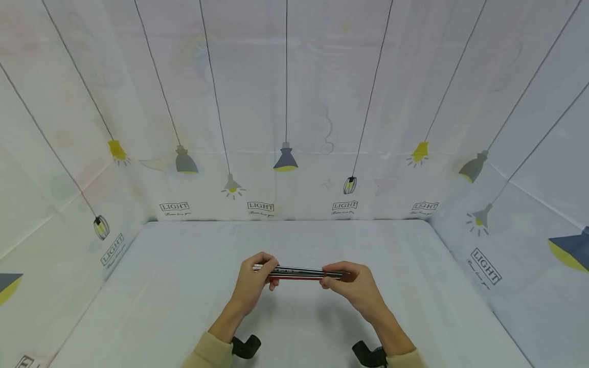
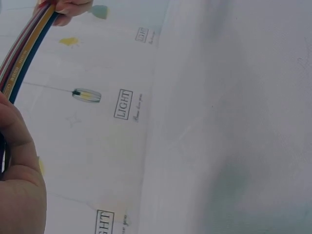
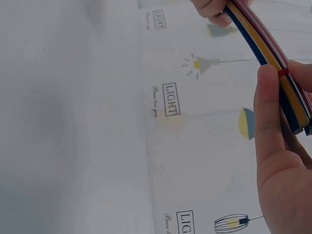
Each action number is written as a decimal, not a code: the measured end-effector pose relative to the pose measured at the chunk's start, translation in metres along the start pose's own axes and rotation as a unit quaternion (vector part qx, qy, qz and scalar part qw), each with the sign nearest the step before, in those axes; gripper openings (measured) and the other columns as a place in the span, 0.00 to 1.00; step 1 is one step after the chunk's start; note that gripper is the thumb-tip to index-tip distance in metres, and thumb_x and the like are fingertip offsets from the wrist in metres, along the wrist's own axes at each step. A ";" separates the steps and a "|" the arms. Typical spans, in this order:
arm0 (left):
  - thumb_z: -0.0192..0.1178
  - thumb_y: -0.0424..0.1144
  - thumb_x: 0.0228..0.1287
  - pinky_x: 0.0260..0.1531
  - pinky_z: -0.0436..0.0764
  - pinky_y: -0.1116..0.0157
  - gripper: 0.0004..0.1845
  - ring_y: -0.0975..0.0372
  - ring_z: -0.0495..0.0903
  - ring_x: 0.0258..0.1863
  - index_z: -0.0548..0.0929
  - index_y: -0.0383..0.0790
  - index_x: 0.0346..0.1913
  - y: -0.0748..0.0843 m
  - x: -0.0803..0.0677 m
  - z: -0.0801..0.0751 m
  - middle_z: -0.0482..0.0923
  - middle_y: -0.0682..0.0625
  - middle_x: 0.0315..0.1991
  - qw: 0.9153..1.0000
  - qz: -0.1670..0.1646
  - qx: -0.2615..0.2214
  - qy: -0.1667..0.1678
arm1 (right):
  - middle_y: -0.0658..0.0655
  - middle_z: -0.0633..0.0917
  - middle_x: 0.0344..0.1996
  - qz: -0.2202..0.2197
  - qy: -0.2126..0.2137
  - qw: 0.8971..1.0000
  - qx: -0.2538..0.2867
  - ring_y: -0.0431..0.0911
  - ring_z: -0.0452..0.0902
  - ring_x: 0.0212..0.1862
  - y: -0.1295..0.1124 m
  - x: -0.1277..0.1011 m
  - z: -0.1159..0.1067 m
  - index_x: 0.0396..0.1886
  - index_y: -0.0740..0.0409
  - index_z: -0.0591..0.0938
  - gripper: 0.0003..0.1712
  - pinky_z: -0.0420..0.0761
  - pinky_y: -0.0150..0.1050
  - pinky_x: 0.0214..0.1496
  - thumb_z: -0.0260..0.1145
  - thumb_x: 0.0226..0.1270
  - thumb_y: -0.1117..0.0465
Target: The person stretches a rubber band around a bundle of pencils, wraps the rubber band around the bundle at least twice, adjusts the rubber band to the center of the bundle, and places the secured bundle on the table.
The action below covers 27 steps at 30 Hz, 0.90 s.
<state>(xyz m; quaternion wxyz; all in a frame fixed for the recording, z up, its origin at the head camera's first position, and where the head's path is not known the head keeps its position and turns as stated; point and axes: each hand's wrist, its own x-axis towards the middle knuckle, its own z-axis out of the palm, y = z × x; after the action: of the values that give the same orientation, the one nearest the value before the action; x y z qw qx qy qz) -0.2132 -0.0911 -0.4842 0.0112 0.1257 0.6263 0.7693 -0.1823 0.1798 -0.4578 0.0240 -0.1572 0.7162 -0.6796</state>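
A bundle of pencils (image 1: 296, 273) is held level above the white table, one hand at each end. Yellow, dark blue, red and white barrels show side by side in the left wrist view, with small lettering on a yellow pencil (image 2: 18, 66). My left hand (image 1: 252, 281) grips the left end between thumb and fingers. At the other end, my right hand (image 1: 356, 286) pinches the bundle, thumb below and fingers above in the head view. A red band (image 3: 283, 72) crosses the pencils between the right hand's fingertips. Part of each end is hidden by the fingers.
The white table (image 1: 294, 327) runs back to a wall cloth (image 1: 303, 92) printed with hanging lamps, which also covers both sides. Black wrist mounts (image 1: 247, 347) show at both wrists, by the beige sleeves (image 1: 209, 352).
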 end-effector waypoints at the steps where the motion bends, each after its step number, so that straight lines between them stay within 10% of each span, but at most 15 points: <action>1: 0.60 0.34 0.72 0.20 0.78 0.68 0.13 0.58 0.77 0.20 0.78 0.22 0.42 0.000 0.000 0.000 0.79 0.39 0.30 1.000 -0.002 0.001 0.003 | 0.63 0.88 0.41 -0.004 -0.001 1.000 -0.002 0.51 0.88 0.39 0.000 0.000 0.000 0.51 0.69 0.85 0.19 0.86 0.39 0.44 0.76 0.61 0.66; 27: 0.61 0.37 0.73 0.23 0.80 0.68 0.16 0.59 0.79 0.22 0.78 0.21 0.44 0.003 -0.003 0.002 0.81 0.39 0.33 1.000 -0.028 -0.010 0.005 | 0.64 0.88 0.40 -0.011 -0.013 1.000 -0.013 0.53 0.89 0.39 -0.006 0.000 0.001 0.52 0.70 0.83 0.19 0.86 0.41 0.47 0.75 0.63 0.66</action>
<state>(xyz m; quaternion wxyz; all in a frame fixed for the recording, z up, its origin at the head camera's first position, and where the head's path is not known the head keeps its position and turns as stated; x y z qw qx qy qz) -0.2091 -0.0906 -0.4813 0.0306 0.1043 0.6217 0.7757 -0.1808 0.1782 -0.4525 0.0242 -0.1740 0.7229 -0.6683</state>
